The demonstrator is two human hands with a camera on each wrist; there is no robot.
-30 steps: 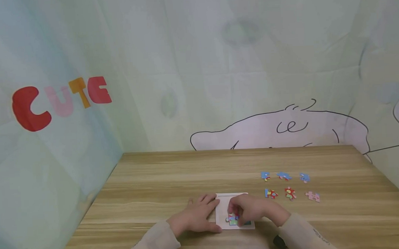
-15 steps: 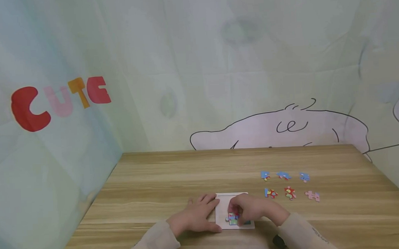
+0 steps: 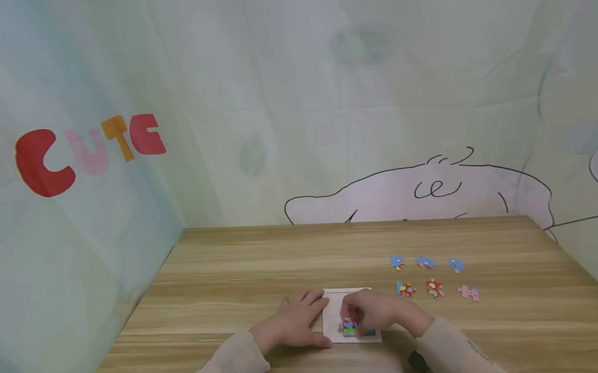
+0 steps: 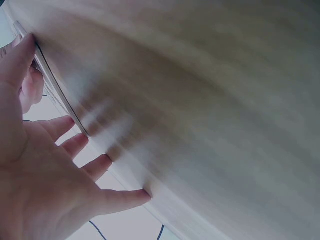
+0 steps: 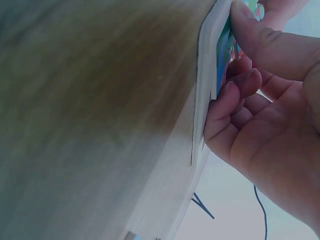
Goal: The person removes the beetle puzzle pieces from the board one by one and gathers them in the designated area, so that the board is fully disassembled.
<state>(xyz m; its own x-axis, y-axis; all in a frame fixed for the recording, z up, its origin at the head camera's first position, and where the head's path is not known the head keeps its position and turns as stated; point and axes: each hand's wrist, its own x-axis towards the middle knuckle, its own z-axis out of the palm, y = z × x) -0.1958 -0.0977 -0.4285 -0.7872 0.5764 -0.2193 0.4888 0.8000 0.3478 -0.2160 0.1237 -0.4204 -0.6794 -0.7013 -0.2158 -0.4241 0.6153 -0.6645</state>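
Observation:
A white puzzle tray (image 3: 333,316) lies near the front of the table. My left hand (image 3: 300,320) is spread flat beside it, with the fingertips and thumb touching its left edge; the left wrist view shows these fingers (image 4: 60,127) straight and apart. My right hand (image 3: 377,310) is over the tray's right part, its thumb and curled fingers pinching a colourful jigsaw piece (image 3: 348,327) low in the tray. The fingers hide part of that piece. Another blue-green piece (image 3: 370,333) shows at the tray's lower right, partly under the right hand.
Several loose jigsaw pieces lie in two rows to the right, among them a blue one (image 3: 425,262), a red one (image 3: 434,288) and a pink one (image 3: 468,293). The wooden table (image 3: 232,262) meets a printed cloth backdrop (image 3: 216,129) at its far edge.
Both hands stay almost where they were. The jigsaw piece under my right fingers has shifted or tilted very slightly; the tray and loose pieces are unmoved.

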